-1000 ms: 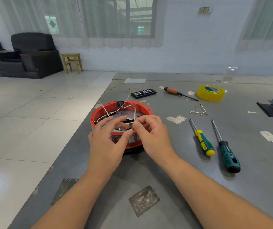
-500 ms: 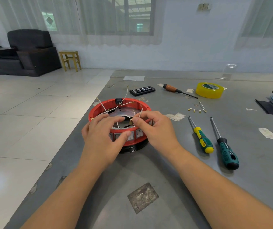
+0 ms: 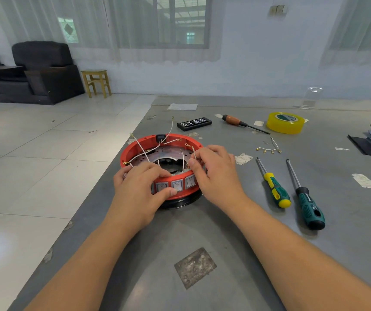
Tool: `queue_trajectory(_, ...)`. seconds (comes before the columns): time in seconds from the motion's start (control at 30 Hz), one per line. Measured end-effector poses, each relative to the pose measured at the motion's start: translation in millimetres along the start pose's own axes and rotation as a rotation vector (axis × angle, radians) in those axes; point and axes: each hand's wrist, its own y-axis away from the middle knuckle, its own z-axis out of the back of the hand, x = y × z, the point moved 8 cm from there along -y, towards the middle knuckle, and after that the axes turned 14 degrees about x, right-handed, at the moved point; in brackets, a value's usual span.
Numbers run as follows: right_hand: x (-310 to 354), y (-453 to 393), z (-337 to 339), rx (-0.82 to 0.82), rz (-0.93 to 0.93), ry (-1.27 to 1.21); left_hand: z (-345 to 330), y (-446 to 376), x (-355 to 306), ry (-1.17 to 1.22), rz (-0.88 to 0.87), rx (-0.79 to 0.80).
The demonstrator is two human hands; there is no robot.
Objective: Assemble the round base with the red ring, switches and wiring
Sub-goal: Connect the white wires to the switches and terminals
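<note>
The right hand (image 3: 216,173) pinches a thin white wire (image 3: 194,153) between thumb and forefinger above the near inner edge of the red plastic ring (image 3: 135,146). The left hand (image 3: 138,187) grips the ring's near-left wall, fingers curled over the rim and thumb pressed against the outer face beside three grey rocker switches (image 3: 176,185). The ring sits on a round black base (image 3: 180,202) near the left edge of the grey metal table (image 3: 225,254). A yellow-green screwdriver (image 3: 274,187) and a dark green screwdriver (image 3: 306,203) lie to the right, apart from the ring.
</note>
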Motion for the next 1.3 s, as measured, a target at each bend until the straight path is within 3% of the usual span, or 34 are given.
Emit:
queue_trajectory(0.13, -1, 0, 0, 0.054, -0.001, 0.079, 1, 0, -2, -0.002, -0.03, 0.004)
queue_trajectory(0.27, -2, -3, -8, 0.197, 0.003, -0.037, 3, 0, -2, 0.034, -0.043, 0.015)
queue_trajectory(0.6, -10, -4, -10, 0.154, -0.031, -0.202, 9, 1, 0, 0.15, -0.085, 0.062)
queue_trajectory(1.07, -2, 1, -3, 0.002, 0.027, -0.253, 12, 7, 1, 0.035, 0.002, -0.251)
queue_trajectory(1.2, -7, 5, -1, -0.056, 0.008, -0.3, 3, 17, 14, 0.326, 0.235, -0.35)
queue_trajectory(1.3, -9, 9, 2, -0.11, -0.001, -0.33, -21, 19, 26, 0.88, 0.402, -0.289)
